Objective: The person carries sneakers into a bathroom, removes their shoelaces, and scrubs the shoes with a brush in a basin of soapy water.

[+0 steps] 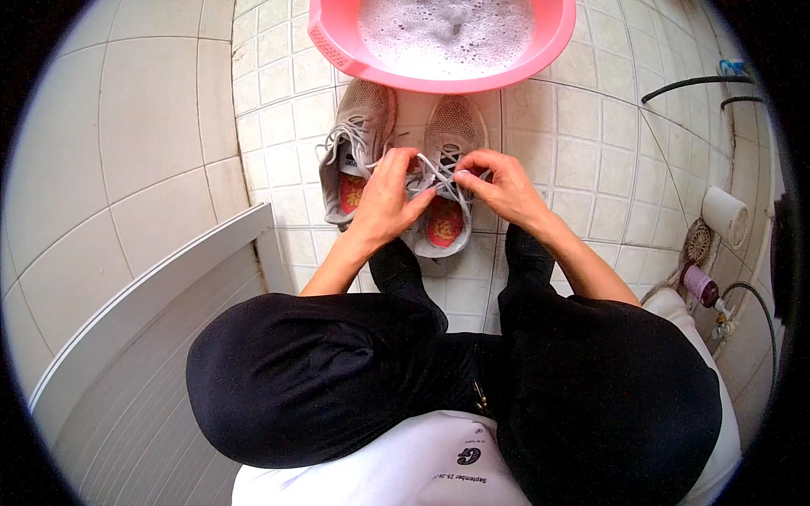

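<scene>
Two grey mesh sneakers stand side by side on the tiled floor, toes away from me. Both show red patterned insoles. Over the right sneaker (456, 122), my left hand (388, 198) has its bent fingers at a loose light shoelace (433, 165), the thumb lower down near the tongue. My right hand (506, 187) pinches the lacing from the other side, thumb against forefinger. Laces cross over the front of this shoe. The left sneaker (365, 105) has slack laces and is partly covered by my left hand.
A pink basin (439, 85) of foamy water stands just beyond the toes. At left is a white panel (160, 270) beside the tiled wall. A purple-labelled bottle (699, 285), brush (697, 240), white cylinder (724, 217) and black hoses (688, 83) are at right.
</scene>
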Available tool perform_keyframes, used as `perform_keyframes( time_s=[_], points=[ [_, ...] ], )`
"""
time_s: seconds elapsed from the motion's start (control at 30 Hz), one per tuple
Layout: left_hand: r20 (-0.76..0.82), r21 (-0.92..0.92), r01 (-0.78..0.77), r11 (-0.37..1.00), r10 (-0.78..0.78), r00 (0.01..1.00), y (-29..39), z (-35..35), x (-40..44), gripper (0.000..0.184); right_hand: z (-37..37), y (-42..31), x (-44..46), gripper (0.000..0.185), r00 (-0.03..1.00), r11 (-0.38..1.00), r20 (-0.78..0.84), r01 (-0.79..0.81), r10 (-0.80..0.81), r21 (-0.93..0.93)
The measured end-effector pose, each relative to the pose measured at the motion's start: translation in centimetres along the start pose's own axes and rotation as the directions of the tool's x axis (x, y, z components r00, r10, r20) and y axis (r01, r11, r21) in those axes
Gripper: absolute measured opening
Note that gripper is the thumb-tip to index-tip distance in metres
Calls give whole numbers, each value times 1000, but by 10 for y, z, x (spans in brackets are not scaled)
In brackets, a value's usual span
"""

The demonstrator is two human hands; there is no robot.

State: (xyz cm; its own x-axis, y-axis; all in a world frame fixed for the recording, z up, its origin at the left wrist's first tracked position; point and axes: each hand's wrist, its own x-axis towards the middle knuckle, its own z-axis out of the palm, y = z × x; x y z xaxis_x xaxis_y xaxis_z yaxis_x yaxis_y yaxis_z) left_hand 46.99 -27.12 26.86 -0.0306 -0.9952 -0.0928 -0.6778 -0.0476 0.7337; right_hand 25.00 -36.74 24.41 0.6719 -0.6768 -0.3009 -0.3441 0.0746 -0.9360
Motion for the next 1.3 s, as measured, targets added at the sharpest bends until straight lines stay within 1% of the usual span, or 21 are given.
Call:
perform_keyframes(
  time_s=[0.1, 0.13, 0.23, 0.33, 0.4, 0.43, 0.5, 0.6, 0.63, 0.7, 0.73, 0.83, 0.93, 1.03, 1.07, 1.13, 1.17, 1.2, 1.23, 1.3],
  points=[
    [-21, 43, 0, 999, 1, 1000, 3, -1, -1, 52, 1, 6, -2, 16, 1000, 993, 9, 18, -19, 118],
    [-27, 51, -2, 999, 4, 1000, 5, -2, -1, 52, -1, 9, -3, 16, 1000, 994, 4, 29, -30, 109],
    [-43, 14, 8, 1000, -7, 999, 6, -6, -2, 43, -7, 14, -8, 17, 999, 994, 5, 44, -45, 102],
    [1, 100, 21, 995, -22, 1000, 2, -8, -6, 28, -11, 14, -11, 19, 998, 987, 41, 35, -41, 156],
    [5, 111, 64, 992, -65, 998, 4, -7, -7, 20, -10, 20, -10, 22, 995, 975, 75, 42, -60, 217],
    [8, 117, 84, 990, -85, 996, 5, -6, -7, 17, -12, 15, -8, 21, 995, 966, 96, -35, 10, 256],
    [-9, 143, 69, 987, -68, 998, 6, -5, -6, 14, -15, -1, -4, 21, 979, 926, 141, -188, 149, 326],
    [-21, 162, 52, 985, -50, 999, 8, -3, -5, 13, -7, 1, 6, 22, 991, 993, 108, -85, 75, 82],
    [-23, 165, 50, 985, -47, 999, 8, -2, -5, 13, -7, -3, 8, 22, 989, 999, 149, -3, 8, -35],
    [-44, 154, 36, 987, -29, 999, 9, -1, -5, 13, -11, -12, 12, 23, 962, 952, 250, 174, -110, -253],
    [-55, 148, 28, 989, -20, 998, 9, 0, -5, 13, -8, -5, 16, 21, 936, 898, 250, 319, -248, -304],
    [-87, 177, 66, 982, -51, 995, 9, 0, -7, 14, -6, 5, 15, 19, 947, 906, 164, 313, -276, -285],
    [-145, 114, 175, 978, -158, 977, -2, 2, -11, 15, -11, 23, 13, 21, 995, 995, 91, 54, -46, -82],
    [-90, 68, 257, 964, -250, 964, -6, 2, -12, 16, -14, 22, 3, 24, 995, 997, 85, -53, 49, 50],
    [-93, 36, 255, 966, -251, 963, -4, 3, -11, 16, -9, 32, 1, 34, 999, 994, 32, -24, 21, 103],
    [-99, -27, 252, 967, -253, 962, 6, 1, -10, 18, -4, 16, -6, 42, 991, 998, -135, 10, -20, -70],
    [-133, -6, 188, 982, -187, 973, 9, 1, -10, 22, -1, 6, -11, 46, 976, 987, -213, 17, -51, -159],
    [-168, 16, 124, 992, -120, 978, 12, 0, -10, 26, 0, -7, -17, 60, 973, 961, -218, 18, -81, -275],
    [-203, 41, 63, 997, -54, 978, 14, 0, -9, 30, 5, -13, -22, 63, 969, 937, -214, 44, -125, -345],
    [-190, 176, -28, 984, 62, 980, 19, 0, -6, 36, 15, -21, -29, 68, 958, 874, -197, 93, -209, -477]
  ],
)
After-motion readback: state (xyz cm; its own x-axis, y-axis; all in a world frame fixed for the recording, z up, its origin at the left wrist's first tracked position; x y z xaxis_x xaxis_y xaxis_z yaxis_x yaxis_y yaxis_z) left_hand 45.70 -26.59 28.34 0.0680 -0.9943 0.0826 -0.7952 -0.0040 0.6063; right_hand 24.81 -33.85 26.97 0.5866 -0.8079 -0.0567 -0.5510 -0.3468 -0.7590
